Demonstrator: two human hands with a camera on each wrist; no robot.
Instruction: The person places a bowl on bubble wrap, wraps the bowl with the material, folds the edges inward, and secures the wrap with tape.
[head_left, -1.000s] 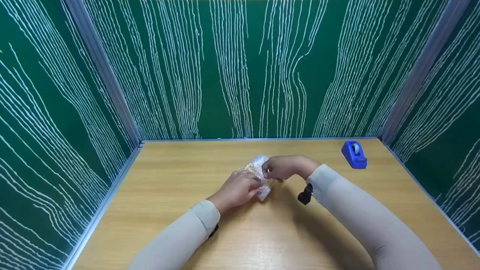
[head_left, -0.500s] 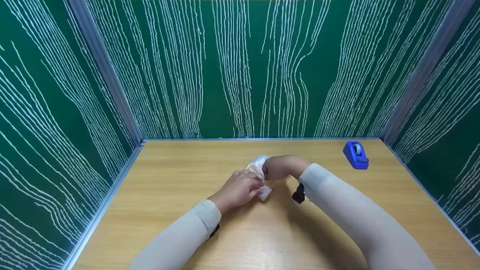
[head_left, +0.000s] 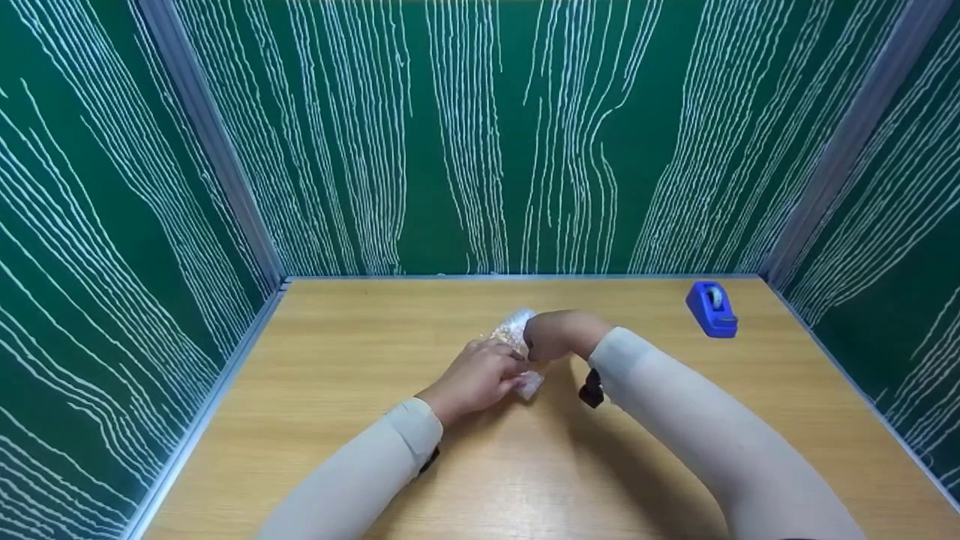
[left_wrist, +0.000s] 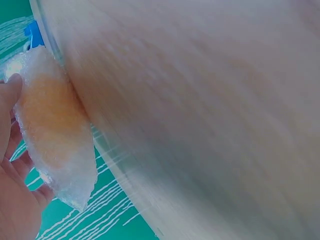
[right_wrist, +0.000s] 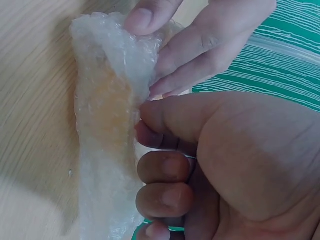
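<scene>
A bubble-wrapped bundle [head_left: 514,327] lies slantwise on the wooden table, partly covered by both hands. Through the clear bubble wrap [right_wrist: 102,135] an orange-tan thing shows, its kind blurred. My left hand [head_left: 480,375] grips the bundle from the left; in the left wrist view its thumb and fingers curl round one side. On the other side, my right hand [head_left: 561,335] pinches the edge of the wrap between thumb and forefinger, its other fingers curled in, as the right wrist view shows. Left fingers [right_wrist: 187,60] press on the wrap just beside that pinch.
A blue tape dispenser [head_left: 711,310] with a roll of tape stands at the back right of the table [head_left: 360,337]. Green panels [head_left: 465,135] with white wavy lines and grey posts enclose the table at the back and both sides.
My right hand has shifted slightly left, its wrist turning over the bundle's edge. My left hand keeps its hold, and the bundle lies nearly where it was.
</scene>
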